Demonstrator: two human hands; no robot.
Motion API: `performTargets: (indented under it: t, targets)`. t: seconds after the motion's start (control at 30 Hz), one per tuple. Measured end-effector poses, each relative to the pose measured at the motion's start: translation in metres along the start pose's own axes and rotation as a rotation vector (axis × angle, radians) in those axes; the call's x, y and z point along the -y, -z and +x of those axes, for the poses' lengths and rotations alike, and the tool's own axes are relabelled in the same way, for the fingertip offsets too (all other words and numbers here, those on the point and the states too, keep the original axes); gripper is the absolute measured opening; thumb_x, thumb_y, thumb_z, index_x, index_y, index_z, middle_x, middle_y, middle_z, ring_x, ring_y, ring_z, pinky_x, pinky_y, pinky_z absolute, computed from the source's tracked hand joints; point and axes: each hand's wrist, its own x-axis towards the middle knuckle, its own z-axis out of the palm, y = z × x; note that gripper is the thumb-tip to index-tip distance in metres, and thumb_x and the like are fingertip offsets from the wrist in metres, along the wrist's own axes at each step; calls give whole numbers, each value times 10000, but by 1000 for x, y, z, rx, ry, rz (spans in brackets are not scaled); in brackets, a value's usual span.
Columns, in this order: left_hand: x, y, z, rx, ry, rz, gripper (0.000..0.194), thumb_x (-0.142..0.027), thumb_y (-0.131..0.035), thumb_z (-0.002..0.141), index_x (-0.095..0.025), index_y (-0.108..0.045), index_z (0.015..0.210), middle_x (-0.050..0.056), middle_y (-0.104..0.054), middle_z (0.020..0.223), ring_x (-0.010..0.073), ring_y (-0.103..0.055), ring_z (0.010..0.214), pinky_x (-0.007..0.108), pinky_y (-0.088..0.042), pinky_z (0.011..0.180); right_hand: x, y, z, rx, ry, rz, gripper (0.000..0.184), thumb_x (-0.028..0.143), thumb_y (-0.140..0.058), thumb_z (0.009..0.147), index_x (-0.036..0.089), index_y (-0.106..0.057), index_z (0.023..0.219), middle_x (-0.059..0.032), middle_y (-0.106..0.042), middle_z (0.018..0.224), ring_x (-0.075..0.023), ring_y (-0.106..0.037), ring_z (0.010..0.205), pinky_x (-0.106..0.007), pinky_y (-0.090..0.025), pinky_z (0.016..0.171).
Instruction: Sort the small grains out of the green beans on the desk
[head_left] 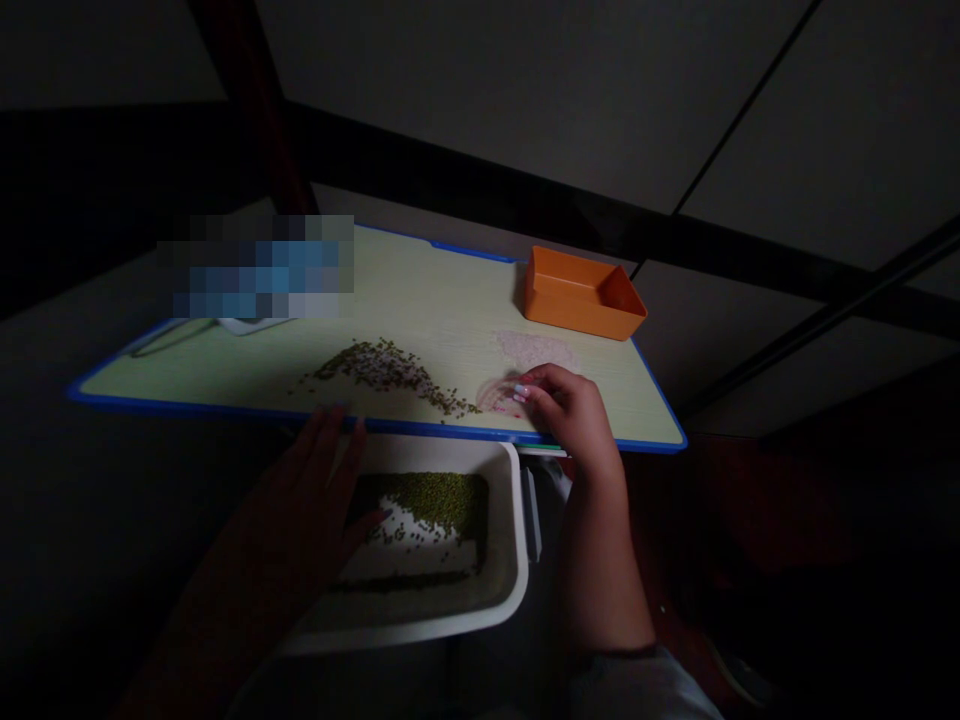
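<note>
My right hand [559, 400] is closed in a pinch over the right part of the table, at a clear round plastic piece [495, 397] with small reddish marks. Whether that piece is a lid or a shallow dish, I cannot tell. Beyond this hand lies a patch of pale, rice-like grains [534, 350]. To its left, green beans [382, 365] mixed with pale grains are spread in a loose heap. My left hand [322, 490], fingers stretched out, hovers in shadow by the table's front edge, over a white tub [517, 560] holding more green beans [442, 500].
An orange open box [577, 312] stands at the back right of the pale, blue-edged table [420, 275]. At the back left, a pixelated bluish object [277, 275] rests with a cable beside it. Cabinet panels rise behind. The room is dim.
</note>
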Motion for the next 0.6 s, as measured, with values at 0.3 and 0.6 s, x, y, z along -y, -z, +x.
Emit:
performTargets:
  t: [0.3, 0.6]
  targets:
    - [0, 2, 1, -14, -19, 0, 845, -569, -345, 956, -139, -12, 1603, 234, -125, 1723, 382, -158, 1604, 578, -318, 1236, 0, 1, -2, 59, -10, 87, 124, 312, -664, 894, 216, -741, 916, -30, -747, 799, -181, -641, 714, -287, -462, 689]
    - [0, 2, 1, 1, -20, 13, 843, -583, -312, 958, -141, 4, 1602, 234, -108, 1727, 383, -143, 1607, 579, -329, 1226, 0, 0, -2, 99, 9, 100, 137, 305, -655, 902, 208, -747, 932, -36, -752, 819, -176, -635, 706, -295, -465, 684]
